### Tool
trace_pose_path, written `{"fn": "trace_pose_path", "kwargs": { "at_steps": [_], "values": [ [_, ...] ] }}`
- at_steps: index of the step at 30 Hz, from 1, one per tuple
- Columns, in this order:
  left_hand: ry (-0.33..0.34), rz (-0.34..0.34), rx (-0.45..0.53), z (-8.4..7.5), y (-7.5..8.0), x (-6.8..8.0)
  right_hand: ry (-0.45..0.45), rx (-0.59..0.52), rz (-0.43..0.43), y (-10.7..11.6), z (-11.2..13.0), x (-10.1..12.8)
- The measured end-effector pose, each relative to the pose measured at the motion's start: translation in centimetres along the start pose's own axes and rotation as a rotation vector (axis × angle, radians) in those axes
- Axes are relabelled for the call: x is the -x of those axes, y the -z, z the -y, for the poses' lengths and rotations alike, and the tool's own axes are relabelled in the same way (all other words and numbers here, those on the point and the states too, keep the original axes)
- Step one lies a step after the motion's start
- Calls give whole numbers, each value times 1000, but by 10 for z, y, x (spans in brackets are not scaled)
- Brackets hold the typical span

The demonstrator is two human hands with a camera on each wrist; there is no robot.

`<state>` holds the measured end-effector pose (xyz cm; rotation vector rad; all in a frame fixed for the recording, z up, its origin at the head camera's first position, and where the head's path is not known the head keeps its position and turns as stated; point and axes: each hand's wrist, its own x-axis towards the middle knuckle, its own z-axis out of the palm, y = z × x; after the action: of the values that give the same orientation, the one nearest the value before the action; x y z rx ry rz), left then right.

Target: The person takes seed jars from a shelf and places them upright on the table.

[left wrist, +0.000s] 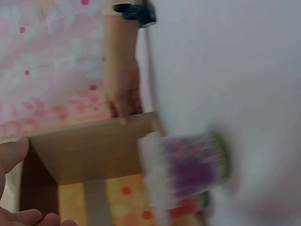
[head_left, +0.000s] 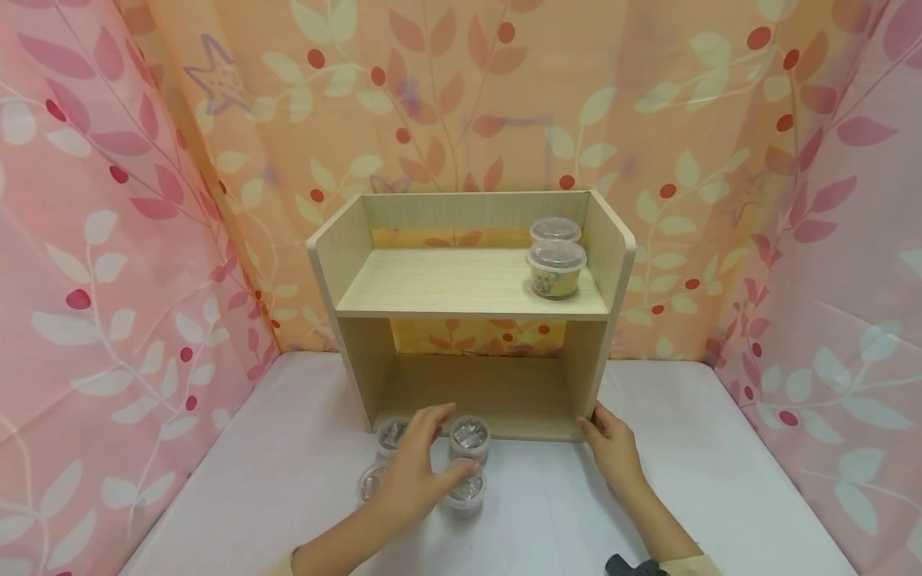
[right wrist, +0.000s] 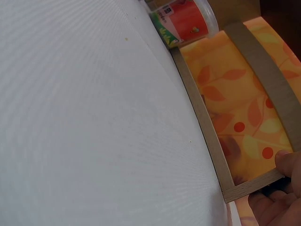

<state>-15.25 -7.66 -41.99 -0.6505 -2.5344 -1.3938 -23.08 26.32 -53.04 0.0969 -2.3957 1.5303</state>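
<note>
Several small clear-lidded tubs stand on the white table before a pale wooden shelf point(head_left: 471, 280): back left tub point(head_left: 389, 434), front left tub point(head_left: 370, 482), back right tub point(head_left: 471, 437), front right tub point(head_left: 467, 494). Over them hovers my left hand point(head_left: 412, 472), thumb and fingers spread wide, the thumb over the front right tub's lid. Whether it touches the lid cannot be told. A blurred purple tub point(left wrist: 193, 165) appears in the left wrist view. My right hand point(head_left: 615, 452) grips the shelf's right side panel near its bottom, thumb and fingers on either side of the edge point(right wrist: 256, 184).
On the upper board, at the right, are two lidded yellowish tubs, the front tub point(head_left: 557, 272) partly covering the rear tub point(head_left: 555, 229). Patterned curtains point(head_left: 461, 96) enclose the back and sides. The white tabletop point(head_left: 547, 512) extends around the shelf.
</note>
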Motion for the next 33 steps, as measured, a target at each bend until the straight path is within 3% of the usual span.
{"fn": "trace_pose_path", "kwargs": {
  "at_steps": [6,10,13,20,24,29,33],
  "values": [
    [-113,-12,-11,-48,33,-22,-12,-5,14,2,4,-1],
    [-233,-12,29,-79,51,-44,-6,-12,20,4,6,0],
    [-269,-19,60,-101,62,-62,3,-22,27,4,6,0],
    [-226,-11,112,-140,82,-111,-4,0,26,1,2,-1],
    [-188,15,89,-156,88,-139,-8,-2,30,1,1,0],
    [-133,60,88,-163,82,-176,-3,4,16,2,2,0],
    [-89,79,79,-158,70,-203,4,7,7,1,1,-1]
  ]
}}
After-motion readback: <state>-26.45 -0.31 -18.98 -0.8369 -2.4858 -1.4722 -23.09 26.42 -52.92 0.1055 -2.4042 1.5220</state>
